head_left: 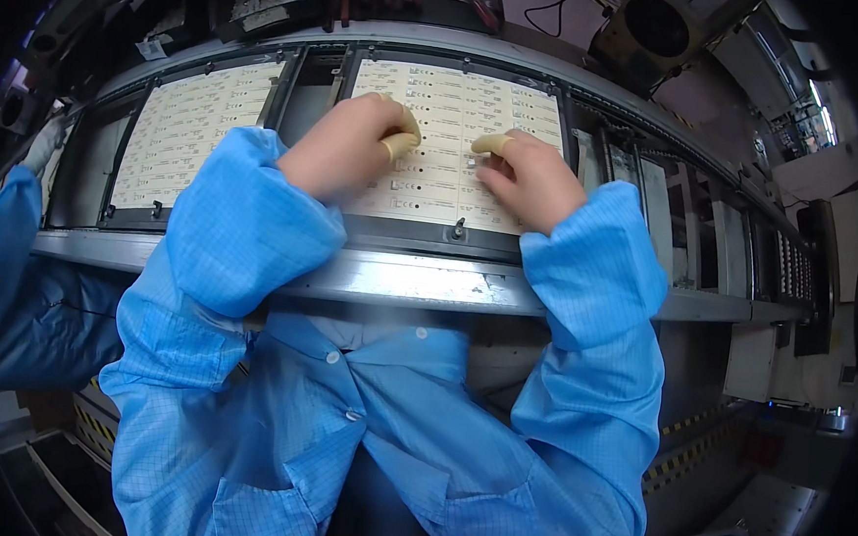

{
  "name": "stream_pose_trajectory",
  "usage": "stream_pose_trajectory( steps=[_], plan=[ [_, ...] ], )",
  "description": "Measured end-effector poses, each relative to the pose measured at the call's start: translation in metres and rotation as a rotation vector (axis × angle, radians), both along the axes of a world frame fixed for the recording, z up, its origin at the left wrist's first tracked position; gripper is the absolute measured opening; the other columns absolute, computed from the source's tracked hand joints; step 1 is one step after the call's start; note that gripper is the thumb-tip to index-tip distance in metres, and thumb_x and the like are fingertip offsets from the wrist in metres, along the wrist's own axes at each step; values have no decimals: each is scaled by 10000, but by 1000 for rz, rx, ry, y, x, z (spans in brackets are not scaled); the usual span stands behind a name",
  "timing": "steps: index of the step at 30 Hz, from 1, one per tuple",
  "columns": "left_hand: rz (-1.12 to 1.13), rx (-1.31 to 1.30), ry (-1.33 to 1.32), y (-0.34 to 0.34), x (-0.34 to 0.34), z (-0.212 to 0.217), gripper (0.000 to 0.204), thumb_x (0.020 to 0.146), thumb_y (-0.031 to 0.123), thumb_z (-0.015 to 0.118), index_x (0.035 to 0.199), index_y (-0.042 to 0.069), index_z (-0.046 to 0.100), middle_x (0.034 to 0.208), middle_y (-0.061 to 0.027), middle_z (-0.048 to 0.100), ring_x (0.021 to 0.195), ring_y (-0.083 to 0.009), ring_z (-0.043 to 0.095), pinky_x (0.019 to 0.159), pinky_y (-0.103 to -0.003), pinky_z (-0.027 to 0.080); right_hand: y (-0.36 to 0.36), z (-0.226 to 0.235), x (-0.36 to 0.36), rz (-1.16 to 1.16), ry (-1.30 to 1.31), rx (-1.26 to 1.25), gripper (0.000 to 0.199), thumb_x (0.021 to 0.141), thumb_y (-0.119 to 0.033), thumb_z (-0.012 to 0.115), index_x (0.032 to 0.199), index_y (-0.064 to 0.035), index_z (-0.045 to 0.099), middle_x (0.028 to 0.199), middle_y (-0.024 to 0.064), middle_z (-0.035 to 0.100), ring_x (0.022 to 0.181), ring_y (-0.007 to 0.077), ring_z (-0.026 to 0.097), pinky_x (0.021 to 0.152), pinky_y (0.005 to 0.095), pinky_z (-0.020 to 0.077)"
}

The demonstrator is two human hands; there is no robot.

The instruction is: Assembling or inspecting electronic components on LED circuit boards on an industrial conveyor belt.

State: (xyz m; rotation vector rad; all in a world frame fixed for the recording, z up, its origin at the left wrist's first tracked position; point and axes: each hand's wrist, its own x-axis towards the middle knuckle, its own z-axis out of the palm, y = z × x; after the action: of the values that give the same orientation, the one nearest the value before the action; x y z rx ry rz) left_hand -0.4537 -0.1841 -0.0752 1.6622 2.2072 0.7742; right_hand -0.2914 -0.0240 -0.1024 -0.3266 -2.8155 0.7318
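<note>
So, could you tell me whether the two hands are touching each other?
Apart: the head view shows the left hand and right hand resting on the white rectangular circuit panel, bare panel between them.

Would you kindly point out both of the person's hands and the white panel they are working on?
left hand [343,145]: head view, back of the hand.
right hand [528,181]: head view, back of the hand.
white panel [459,98]: head view, bare upper part between the hands.

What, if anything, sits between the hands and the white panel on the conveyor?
Nothing visible. The left hand and right hand both rest directly on the white panel, fingers touching its surface.
</note>
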Motion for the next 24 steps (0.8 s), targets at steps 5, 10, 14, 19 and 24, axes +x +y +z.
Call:
stream_pose_trajectory(
  steps=[5,10,14,19,24],
  plan=[
    [122,-76,-215,-13,-4,7,161,880,113,545,970,-12,595,754,-74,574,732,-150,559,663,-257,460,-3,-9,-19,-7,-99,70,159,784,-91,605,926,-20,619,817,129,593,743,248,588,693,318,480],
    [141,-41,-645,-20,-10,-2,175,899,145,530,956,-3,605,684,-23,551,598,-91,507,569,-205,430,-2,7,6,-87,-81,-69,158,771,-66,606,923,-26,612,749,104,579,636,168,561,611,268,465],
    [203,4,-857,-24,-17,-1,201,902,205,536,909,16,604,642,15,519,548,-56,455,521,-182,390,-1,14,44,-148,-15,-143,218,795,-45,596,1011,-25,612,724,50,582,631,90,531,587,218,445],
    [74,203,-1161,-28,-27,-2,193,899,232,543,918,40,560,698,24,506,575,-50,437,524,-171,381,-13,19,67,-255,-136,-288,203,821,-31,578,1019,-19,619,816,89,637,689,121,605,642,230,478],
    [27,130,-1333,-31,-36,-11,233,894,200,553,1000,-6,538,855,-46,555,715,-68,525,649,-182,463,-26,3,67,-81,43,36,146,804,-16,594,946,-17,624,852,94,589,668,178,584,619,245,467]
  ],
)
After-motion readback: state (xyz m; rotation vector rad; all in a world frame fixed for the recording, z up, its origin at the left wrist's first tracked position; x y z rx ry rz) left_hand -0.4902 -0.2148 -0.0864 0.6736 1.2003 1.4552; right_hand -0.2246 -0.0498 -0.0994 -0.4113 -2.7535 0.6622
